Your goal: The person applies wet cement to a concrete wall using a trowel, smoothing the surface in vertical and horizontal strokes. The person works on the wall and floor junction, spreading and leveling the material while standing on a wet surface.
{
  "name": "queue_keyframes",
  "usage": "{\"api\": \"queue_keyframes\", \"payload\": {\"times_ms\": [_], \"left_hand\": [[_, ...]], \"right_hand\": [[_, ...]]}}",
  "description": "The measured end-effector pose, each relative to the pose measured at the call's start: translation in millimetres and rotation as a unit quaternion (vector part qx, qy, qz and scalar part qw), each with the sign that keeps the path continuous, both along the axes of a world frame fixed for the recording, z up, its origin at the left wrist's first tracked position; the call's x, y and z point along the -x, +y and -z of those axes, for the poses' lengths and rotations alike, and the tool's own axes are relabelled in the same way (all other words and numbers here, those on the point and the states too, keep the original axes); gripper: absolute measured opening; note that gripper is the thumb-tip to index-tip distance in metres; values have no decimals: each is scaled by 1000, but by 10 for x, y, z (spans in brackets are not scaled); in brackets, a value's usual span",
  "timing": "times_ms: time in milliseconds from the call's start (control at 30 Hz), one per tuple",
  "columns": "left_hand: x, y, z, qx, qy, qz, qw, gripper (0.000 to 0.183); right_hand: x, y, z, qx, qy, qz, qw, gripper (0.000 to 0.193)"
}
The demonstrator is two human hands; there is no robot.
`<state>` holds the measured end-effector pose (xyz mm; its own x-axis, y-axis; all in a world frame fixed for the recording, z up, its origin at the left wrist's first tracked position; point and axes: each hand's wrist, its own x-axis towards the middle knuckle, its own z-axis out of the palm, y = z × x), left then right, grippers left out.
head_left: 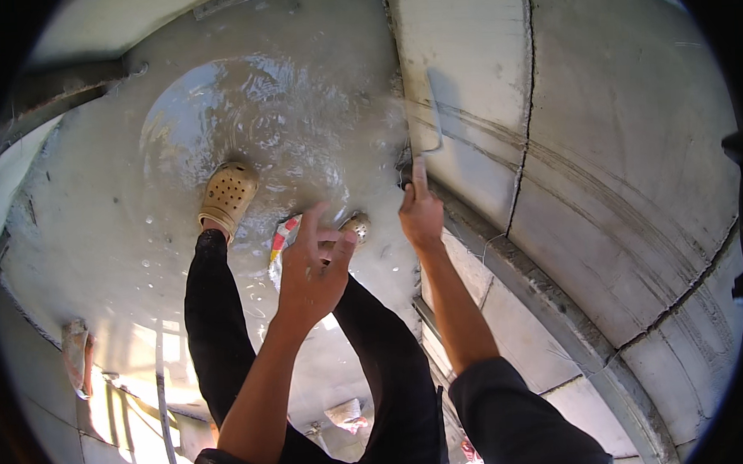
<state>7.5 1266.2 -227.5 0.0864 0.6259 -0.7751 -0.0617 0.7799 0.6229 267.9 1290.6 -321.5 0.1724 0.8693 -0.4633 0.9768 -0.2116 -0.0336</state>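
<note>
Wet cement floor (123,234), grey block wall (617,155)

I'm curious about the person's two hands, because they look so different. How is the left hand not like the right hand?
The left hand is empty with fingers spread open in the air, while the right hand grips the handle of a flat grey plastering trowel. The left hand hovers over the wet grey floor; the right hand reaches up to the pale plastered wall. Both are bare.
</note>
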Motion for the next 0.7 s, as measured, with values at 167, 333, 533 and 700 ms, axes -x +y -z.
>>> {"api": "queue_keyframes", "payload": {"times_ms": [167, 333, 533, 700], "left_hand": [[-66, -61, 18, -39, 13, 6, 999, 58], [-118, -7, 37, -71, 30, 9, 997, 59], [-158, -71, 87, -40, 7, -4, 999, 61], [-168, -52, 68, -49, 37, 25, 998, 60]], "right_hand": [[91, 44, -854, -20, 125, -9, 992, 56], [-98, 281, -444, -48, 85, -71, 993, 54], [103, 410, -81, -56, 59, -46, 996, 51], [123, 394, 242, -133, 85, -95, 983, 54]]}}
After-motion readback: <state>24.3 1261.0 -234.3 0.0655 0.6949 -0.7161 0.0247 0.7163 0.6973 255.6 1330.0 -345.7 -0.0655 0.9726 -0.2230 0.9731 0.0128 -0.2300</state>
